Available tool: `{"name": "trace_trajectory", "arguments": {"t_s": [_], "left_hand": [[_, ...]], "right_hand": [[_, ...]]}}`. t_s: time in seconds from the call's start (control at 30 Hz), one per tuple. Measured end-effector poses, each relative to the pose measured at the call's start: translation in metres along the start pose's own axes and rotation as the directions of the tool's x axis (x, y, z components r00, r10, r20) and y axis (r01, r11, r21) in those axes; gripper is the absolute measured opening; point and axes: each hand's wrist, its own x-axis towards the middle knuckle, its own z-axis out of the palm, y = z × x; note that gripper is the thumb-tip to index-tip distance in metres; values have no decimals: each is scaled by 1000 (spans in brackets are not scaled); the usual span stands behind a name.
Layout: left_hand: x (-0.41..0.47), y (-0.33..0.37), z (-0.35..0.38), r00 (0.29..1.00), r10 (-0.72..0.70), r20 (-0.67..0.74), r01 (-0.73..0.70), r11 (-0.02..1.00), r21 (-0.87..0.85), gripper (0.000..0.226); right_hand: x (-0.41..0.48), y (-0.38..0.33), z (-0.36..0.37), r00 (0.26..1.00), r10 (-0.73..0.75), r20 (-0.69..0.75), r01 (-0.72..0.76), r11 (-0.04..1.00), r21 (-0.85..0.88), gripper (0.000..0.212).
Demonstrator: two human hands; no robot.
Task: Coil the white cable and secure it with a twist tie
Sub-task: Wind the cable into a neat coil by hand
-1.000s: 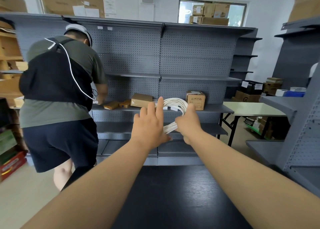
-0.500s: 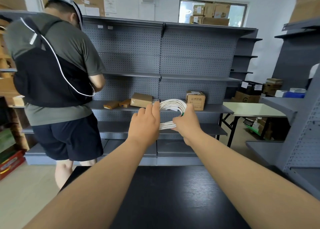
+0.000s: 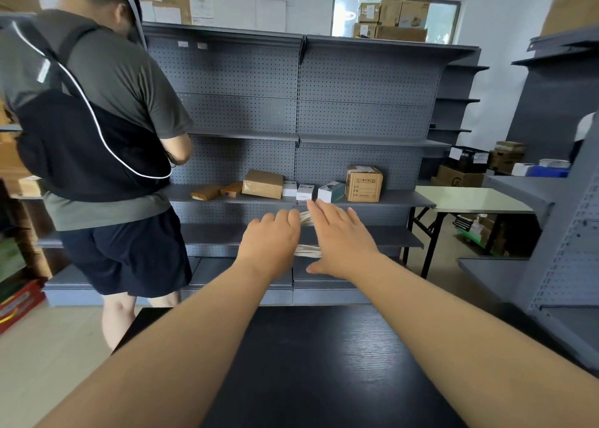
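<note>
Left hand [image 3: 271, 244]: fingers curled forward, wrapped over the left side of the cable [image 3: 307, 251]; fingertips hidden behind the knuckles. Right hand [image 3: 344, 240]: spread flat, fingers straight and pointing to 11 o'clock, thumb stuck out toward 8 o'clock, pinching nothing; set in front of the coil's right side, touching or not, cannot tell.

Cable: white, coiled, held up in the air between the two hands, beyond the far edge of the bench [image 3: 324, 369]. Mostly covered, with only two bunches of strands showing in the gap: one at 12 o'clock by the fingertips, one at 6 o'clock by the right thumb.

Bench: black, wood-grained, at 6 o'clock under both forearms.

Behind the hands, at 12 o'clock: grey pegboard shelf [image 3: 402, 198] carrying a row of brown and white boxes [image 3: 363, 183]. At 9 o'clock: person [image 3: 129, 80] standing with back turned, in grey shirt and dark shorts, wearing a black backpack [image 3: 81, 148], close to the shelf.
</note>
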Motion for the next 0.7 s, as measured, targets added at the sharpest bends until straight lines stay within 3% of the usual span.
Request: {"name": "trace_trajectory", "arguments": {"t_s": [0.2,0.43,0.7], "left_hand": [[-12,2,8,999,44,-7,-44,998,-34,35],[-26,-9,16,996,88,17,-88,996,-28,21],[-48,-15,37,997,75,26,-73,995,-66,19]], "right_hand": [[-1,-9,13,999,21,-34,-21,1000,7,91],[-8,-22,33,989,15,-148,-11,1000,27,40],[-19,-42,59,987,24,-161,-27,999,-17,24]]}}
